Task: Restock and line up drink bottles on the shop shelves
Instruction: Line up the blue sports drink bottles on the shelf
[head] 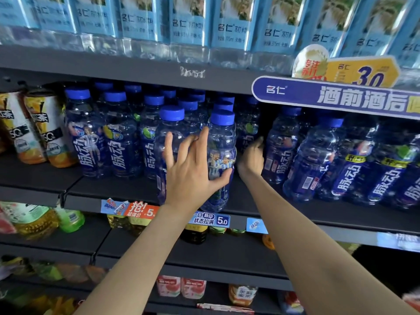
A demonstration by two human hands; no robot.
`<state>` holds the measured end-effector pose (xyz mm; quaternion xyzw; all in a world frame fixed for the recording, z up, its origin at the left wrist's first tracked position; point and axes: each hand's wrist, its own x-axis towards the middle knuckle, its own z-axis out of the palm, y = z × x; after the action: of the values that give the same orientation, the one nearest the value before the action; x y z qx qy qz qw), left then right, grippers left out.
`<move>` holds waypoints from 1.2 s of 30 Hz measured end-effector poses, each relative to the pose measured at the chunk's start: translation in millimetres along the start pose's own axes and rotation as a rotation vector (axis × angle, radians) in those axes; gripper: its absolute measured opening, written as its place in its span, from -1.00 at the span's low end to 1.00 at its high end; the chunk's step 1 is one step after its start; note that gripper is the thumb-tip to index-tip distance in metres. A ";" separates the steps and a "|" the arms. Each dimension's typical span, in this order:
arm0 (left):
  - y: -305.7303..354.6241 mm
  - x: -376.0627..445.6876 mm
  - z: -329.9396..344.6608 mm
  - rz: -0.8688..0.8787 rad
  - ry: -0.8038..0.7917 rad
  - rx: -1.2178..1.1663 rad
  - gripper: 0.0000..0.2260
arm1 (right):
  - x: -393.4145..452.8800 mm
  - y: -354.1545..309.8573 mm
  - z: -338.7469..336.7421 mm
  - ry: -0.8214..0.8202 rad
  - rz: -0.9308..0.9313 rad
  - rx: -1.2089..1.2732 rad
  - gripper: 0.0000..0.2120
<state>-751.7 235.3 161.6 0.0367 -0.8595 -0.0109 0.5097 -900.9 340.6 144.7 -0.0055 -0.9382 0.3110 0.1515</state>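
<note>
Shop aisle, dark metal shelves stacked top to bottom of frame. Nearest, two bare forearms rise from the bottom edge. Lower shelves at bottom hold blurred mixed drinks. Mid-frame shelf edge [261, 209] carries price tags [210, 218]. Left hand [193, 171], centre frame, fingers spread, thumb hooked round the right side of the front bottle [221, 155]; fingers lie across it and the neighbour bottle [169, 137] to its left. Grip wide open but wrapping the front bottle, both bottles upright at the shelf's front edge. Right hand [251, 159], just right of centre, reaches deeper into the gap beside the front bottle; fingers hidden behind it, grip cannot tell. Behind, rows of blue-capped bottles [116, 133]; more at right [318, 155], leaning. Yellow drink bottles [48, 126] at far left. Top of frame: light-blue labelled bottles [231, 21], purple banner [341, 96] upper right.
</note>
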 end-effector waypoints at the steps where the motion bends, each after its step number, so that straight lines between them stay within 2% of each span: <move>1: 0.1 0.2 -0.1 -0.001 0.004 0.002 -0.26 | 0.3 1.5 2.1 -0.022 0.025 0.021 -0.25; 6: 0.2 -0.2 -0.3 0.002 0.010 0.004 -0.27 | 7.3 11.1 12.1 -0.197 0.159 0.262 -0.20; 9: 0.4 -0.6 0.7 -0.001 0.009 0.002 -0.27 | 7.0 13.7 14.5 -0.162 0.176 0.338 -0.32; 15: 0.5 -0.2 1.0 0.001 0.005 0.018 -0.26 | -3.1 2.7 11.6 -0.117 0.255 0.308 -0.45; 18: 2.1 -0.2 1.6 -0.008 0.006 0.042 -0.26 | -26.7 5.1 -4.0 -0.048 0.113 0.333 -0.55; 21: 2.8 0.0 2.7 -0.011 0.020 0.040 -0.27 | -60.3 22.1 -28.6 0.232 -0.134 0.294 -0.57; 23: 2.8 0.2 2.7 -0.011 0.025 0.030 -0.27 | -68.2 34.1 -44.9 0.369 -0.198 0.209 -0.53; 24: 3.1 0.1 2.4 -0.013 0.022 0.028 -0.28 | -65.7 37.7 -51.5 0.386 -0.190 0.153 -0.47; 27: 4.1 -0.1 1.4 -0.019 0.001 0.033 -0.28 | -49.4 33.0 -66.6 0.279 -0.099 -0.040 -0.24; 29: 4.3 -0.2 0.9 -0.021 -0.011 0.031 -0.28 | -36.4 24.5 -72.2 0.222 -0.053 -0.082 -0.16; 32: 3.8 0.2 0.5 -0.017 -0.018 0.027 -0.27 | -23.5 13.2 -77.0 0.182 0.034 -0.048 -0.13; 36: 3.6 0.3 1.0 -0.015 -0.022 0.024 -0.28 | -21.1 5.6 -80.1 0.194 0.077 0.078 -0.20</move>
<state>-752.9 238.8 161.5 0.0489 -0.8648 -0.0049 0.4997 -858.1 389.5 196.4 -0.0658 -0.9054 0.3510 0.2296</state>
